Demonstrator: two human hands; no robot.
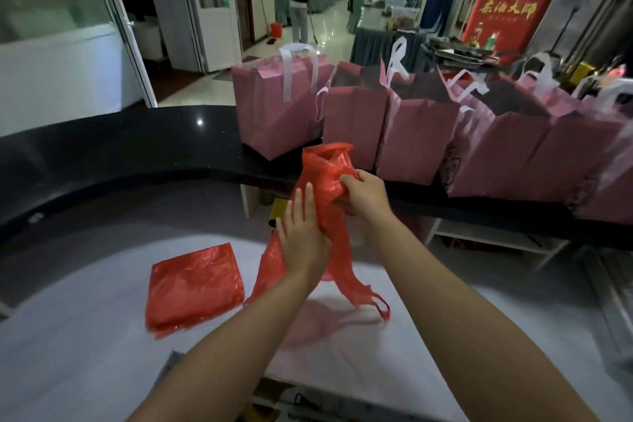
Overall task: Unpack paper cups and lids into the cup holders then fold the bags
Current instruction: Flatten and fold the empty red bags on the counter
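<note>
Now | right hand [364, 193] grips red bag [329, 178] bunched | left hand [303, 233] flat, fingers straight, against it | folded red bags [193, 288] left of left hand, on counter [85, 336]

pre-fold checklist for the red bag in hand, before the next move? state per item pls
1. Right hand grips the top of the loose red bag: ok.
2. Left hand lies flat against the bag's side, fingers straight: ok.
3. Bag flattened for folding: not ok, it is bunched and hanging, handles trailing near the white work surface.
4. Bag emptied: cannot tell, though it hangs limp.
5. Folded red bags lie to the left, apart from the loose bag: ok.
6. Pink tote bags on the black counter stand behind the hands, not touching: ok.
</note>
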